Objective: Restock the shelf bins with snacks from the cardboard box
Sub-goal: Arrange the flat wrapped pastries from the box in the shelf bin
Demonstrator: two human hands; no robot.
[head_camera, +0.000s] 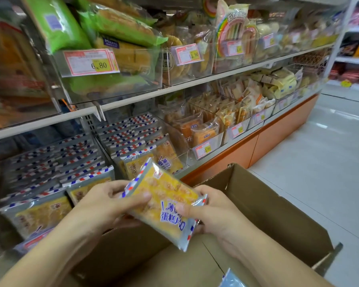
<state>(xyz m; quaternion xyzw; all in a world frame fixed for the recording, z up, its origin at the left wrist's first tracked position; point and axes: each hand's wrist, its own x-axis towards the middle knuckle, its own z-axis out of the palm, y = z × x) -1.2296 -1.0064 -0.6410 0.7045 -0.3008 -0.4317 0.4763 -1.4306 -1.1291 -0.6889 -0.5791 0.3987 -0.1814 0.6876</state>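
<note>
Both hands hold one snack packet (166, 195), yellow cake slices in clear wrap with a red-and-blue striped border, above the open cardboard box (278, 208). My left hand (110, 201) grips its upper left end, thumb on top. My right hand (214, 210) pinches its lower right side. Another packet (232, 280) lies in the box at the bottom edge. The lower shelf bins (56, 183) in front hold several rows of the same striped packets, and a second bin (137, 141) to the right is packed with them too.
Clear acrylic bins with price tags (91, 63) line the upper shelf, full of green bread bags (116, 27) and pastries. More snack bins (226, 125) run right along the lower shelf. An orange shelf base (267, 141) meets the pale tiled floor (330, 152) on the right.
</note>
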